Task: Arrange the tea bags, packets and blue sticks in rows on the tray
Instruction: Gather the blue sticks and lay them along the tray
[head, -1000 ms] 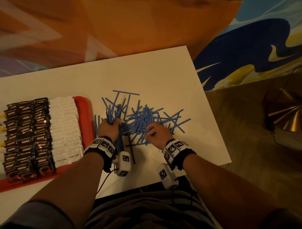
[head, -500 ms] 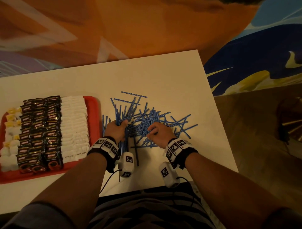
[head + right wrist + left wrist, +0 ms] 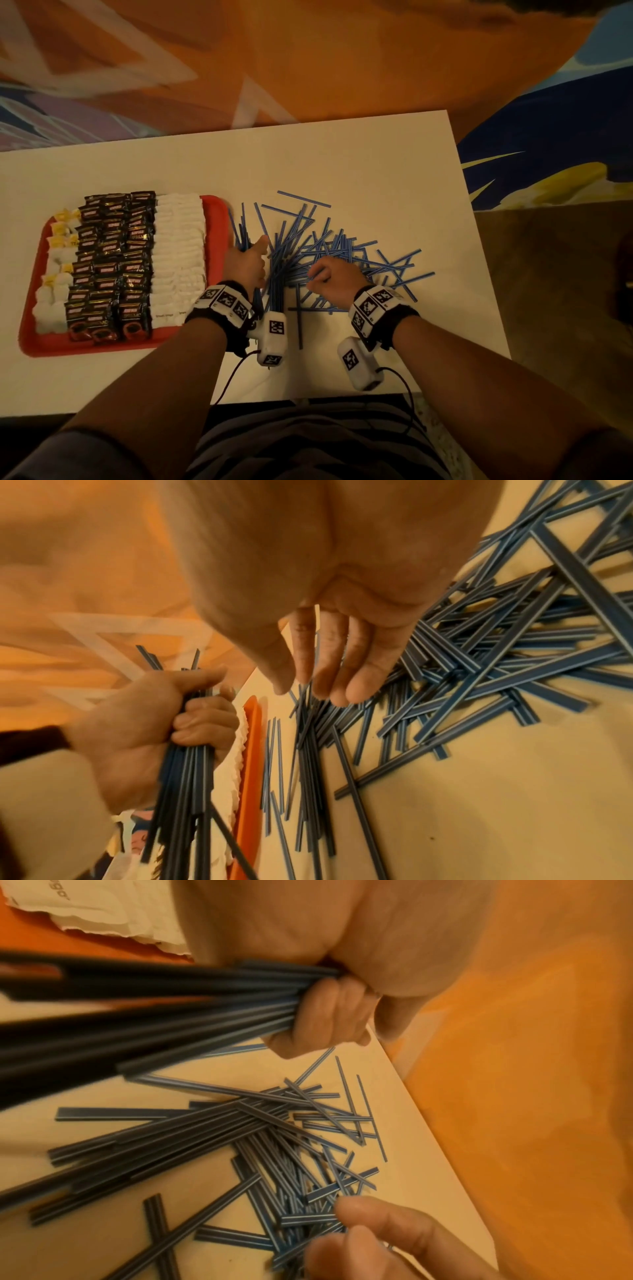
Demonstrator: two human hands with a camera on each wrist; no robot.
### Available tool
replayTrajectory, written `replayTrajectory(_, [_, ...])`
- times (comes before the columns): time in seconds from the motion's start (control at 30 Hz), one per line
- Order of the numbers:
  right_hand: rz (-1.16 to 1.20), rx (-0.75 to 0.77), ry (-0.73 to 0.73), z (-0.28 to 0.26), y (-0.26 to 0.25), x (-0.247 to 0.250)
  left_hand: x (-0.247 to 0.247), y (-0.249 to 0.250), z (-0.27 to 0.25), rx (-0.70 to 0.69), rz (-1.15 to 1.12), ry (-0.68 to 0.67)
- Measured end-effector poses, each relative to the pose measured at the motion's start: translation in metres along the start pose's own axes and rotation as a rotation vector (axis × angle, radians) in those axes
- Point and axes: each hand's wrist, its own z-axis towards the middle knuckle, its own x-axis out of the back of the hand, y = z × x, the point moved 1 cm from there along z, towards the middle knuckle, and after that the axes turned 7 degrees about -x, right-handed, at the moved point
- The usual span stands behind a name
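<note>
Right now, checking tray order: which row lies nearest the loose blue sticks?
The white packets row, on the tray's right side; dark packets lie further left.

Print on the white packets (image 3: 178, 253) is too small to read.

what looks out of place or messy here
The blue sticks lie criss-crossed in a loose heap on the white table, off the red tray, whose packets already sit in rows. The left hand grips a gathered bundle; the right hand picks at the heap.
</note>
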Motion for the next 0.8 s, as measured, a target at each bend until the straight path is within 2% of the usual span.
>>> replayTrajectory(0.1, [-0.052,0.03,-0.054,-0.002,-0.008,-0.004,-0.001,0.007,0.0,-0.035,-0.109,-0.025])
replayTrajectory(0.37, [0.167,-0.076,-0.338,-0.018,-0.053,-0.035,-0.007,0.046,-0.015,-0.138,-0.298,-0.162])
replayTrajectory(0.47, [0.1,-0.028,-0.397,-0.024,-0.072,-0.044,-0.004,0.058,-0.016,-0.131,-0.331,-0.192])
replayTrajectory(0.57, [0.119,-0.12,-0.389,-0.031,-0.084,-0.045,0.004,0.064,-0.016,-0.107,-0.393,-0.206])
replayTrajectory(0.6, [0.061,-0.113,-0.363,-0.031,-0.087,-0.045,0.007,0.065,-0.016,-0.1,-0.405,-0.21])
replayTrajectory(0.7, [-0.199,0.002,-0.227,-0.026,-0.092,-0.045,0.017,0.066,-0.014,-0.051,-0.476,-0.256])
replayTrajectory(0.8, [-0.404,0.046,-0.151,-0.026,-0.098,-0.046,0.027,0.065,-0.007,-0.035,-0.546,-0.248])
